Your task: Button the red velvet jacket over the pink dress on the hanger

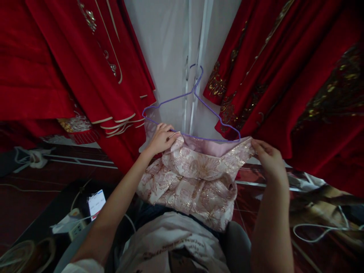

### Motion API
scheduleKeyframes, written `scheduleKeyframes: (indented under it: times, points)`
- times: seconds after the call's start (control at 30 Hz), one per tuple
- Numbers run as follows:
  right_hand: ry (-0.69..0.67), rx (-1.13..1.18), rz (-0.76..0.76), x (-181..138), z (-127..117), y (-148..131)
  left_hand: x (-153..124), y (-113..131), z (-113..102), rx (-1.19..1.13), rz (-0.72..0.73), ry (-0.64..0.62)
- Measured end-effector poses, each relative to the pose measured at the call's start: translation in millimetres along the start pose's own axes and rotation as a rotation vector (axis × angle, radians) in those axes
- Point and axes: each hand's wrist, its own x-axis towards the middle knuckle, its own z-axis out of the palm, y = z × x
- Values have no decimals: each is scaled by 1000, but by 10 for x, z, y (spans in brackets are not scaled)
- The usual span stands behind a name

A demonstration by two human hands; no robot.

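Observation:
A pale pink garment with gold floral brocade [196,178] hangs in front of me, its lower part bunched over my lap. A thin purple wire hanger [196,110] rises above its top edge, hook uppermost. My left hand [160,138] is closed on the garment's top left corner, where the hanger's lower bar meets the fabric. My right hand [269,157] pinches the top right corner of the garment, just below the hanger's right end.
Red velvet garments with gold embroidery hang at the left [65,64] and right [298,76], with a white curtain [170,45] between them. A phone [96,203], a white power strip [74,225] and cables [321,229] lie on the dark red floor.

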Motion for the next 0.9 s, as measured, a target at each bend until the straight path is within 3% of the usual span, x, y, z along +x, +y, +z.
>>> scheduleKeyframes:
  times: [0.2, 0.33, 0.53, 0.63, 0.7, 0.83, 0.9]
  points:
    - [-13, -8, -140, -15, 42, -100, -12, 21, 20, 24, 15, -1]
    - [3, -284, -340, 182, 137, -344, 0, 86, 78, -53, 28, -7]
    - [-37, -577, -525, 467, 600, -800, 47, 240, 177, -227, -36, 21]
    - [-51, -628, -552, 419, 839, -824, 80, 319, 290, -290, -93, 60]
    - [8, -655, -600, 347, 919, -799, 114, 386, 370, -310, -134, 84]
    - [138, -710, -715, 278, 882, -794, 190, 502, 416, -325, -136, 101]
    - [137, -715, -740, 312, 822, -813, 182, 475, 360, -360, -125, 194]
